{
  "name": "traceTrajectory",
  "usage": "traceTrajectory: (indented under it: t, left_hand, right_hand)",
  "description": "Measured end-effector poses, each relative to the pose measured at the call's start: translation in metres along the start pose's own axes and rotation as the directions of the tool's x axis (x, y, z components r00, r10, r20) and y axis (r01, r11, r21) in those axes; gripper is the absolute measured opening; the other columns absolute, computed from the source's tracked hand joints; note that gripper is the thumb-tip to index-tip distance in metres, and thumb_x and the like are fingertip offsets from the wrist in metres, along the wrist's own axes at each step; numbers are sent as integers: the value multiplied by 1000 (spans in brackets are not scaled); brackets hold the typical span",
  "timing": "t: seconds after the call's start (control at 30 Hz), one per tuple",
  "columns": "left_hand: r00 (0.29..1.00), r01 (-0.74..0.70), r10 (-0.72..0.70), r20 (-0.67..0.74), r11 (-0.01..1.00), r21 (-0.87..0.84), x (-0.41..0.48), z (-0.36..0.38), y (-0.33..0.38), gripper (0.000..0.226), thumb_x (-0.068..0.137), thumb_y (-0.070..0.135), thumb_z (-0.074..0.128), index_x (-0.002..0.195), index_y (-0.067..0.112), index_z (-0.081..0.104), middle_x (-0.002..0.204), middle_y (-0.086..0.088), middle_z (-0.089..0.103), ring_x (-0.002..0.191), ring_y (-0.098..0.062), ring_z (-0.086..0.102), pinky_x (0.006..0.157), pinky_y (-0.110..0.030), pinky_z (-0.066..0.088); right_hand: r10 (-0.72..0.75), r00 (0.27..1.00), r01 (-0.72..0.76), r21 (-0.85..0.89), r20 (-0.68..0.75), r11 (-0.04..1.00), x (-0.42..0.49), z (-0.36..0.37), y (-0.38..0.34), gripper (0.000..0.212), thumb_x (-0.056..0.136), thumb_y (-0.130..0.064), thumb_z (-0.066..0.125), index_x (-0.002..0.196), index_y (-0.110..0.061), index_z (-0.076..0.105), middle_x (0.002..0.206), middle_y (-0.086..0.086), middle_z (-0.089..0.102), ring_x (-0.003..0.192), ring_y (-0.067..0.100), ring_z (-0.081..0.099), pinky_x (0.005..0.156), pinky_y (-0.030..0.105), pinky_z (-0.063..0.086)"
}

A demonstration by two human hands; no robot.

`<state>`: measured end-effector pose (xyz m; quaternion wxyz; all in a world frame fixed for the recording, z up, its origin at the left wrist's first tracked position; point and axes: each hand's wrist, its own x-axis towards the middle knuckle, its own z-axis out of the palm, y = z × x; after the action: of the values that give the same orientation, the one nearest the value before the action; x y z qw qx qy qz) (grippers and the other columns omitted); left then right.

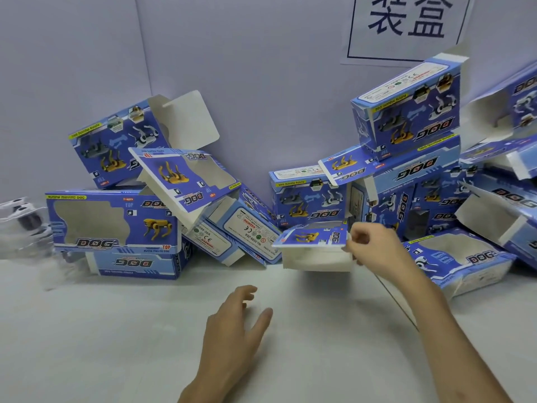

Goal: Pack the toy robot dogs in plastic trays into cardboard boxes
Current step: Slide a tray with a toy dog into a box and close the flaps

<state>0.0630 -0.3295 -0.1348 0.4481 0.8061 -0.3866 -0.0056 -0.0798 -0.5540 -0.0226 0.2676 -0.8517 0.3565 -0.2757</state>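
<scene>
Several clear plastic trays [21,219] sit at your far left on the table [101,344], blurred, with white and dark toy dogs [17,203] showing inside them. Just right of them, a windowed box [113,222] printed with a yellow dog lies on top of an upside-down box [136,266]. A tilted box [113,144] with its white end flap open leans toward the wall [261,82] behind. A slanted box [186,178] rests on that heap with its window facing you. Next come label-up boxes [244,228], their white warning panels showing.

Your left hand [235,324] is low over the bare table in front of the pile, palm down, fingers spread and relaxed, gripping nothing. To its right, your right hand [372,248] pinches the right end of a small blue box [313,242], fingers curled on its edge. That box is at the front of the pile with its white open side toward you. I cannot tell whether it touches the table.

Behind and to the right, stacked boxes [406,181] rise high against the wall, several with flaps open. A white sign [406,24] with two dark characters hangs above them.
</scene>
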Motion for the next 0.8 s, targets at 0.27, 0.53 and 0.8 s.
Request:
traceTrajectory:
  t: [0.27,0.53,0.8]
  left_hand:
    - [955,-149,-20,-295,828,-541,1,-27,57,35,74,70,53,93,42,62,91,13,69,75,-12,65,61,-20,49]
    - [924,-121,-157,-350,745,-656,10,-56,57,19,91,35,60,88,18,68,75,10,68,61,-10,61,50,-25,54]
    - [933,-79,-200,-300,699,-711,12,-55,53,16,95,13,61,88,20,73,82,3,74,78,-11,69,58,-21,56]
  right_hand:
    - [-204,962,209,-12,181,978,-32,-42,-73,30,86,-32,66,64,-14,57,56,-4,63,49,6,59,61,31,51]
    - [-248,945,245,41,213,969,-45,-28,-98,40,90,-47,65,71,-13,60,59,-9,68,53,4,66,62,30,48]
    - [-147,988,137,163,55,977,-33,-20,-84,30,86,-44,73,75,-17,72,64,-5,72,56,4,68,69,33,58]
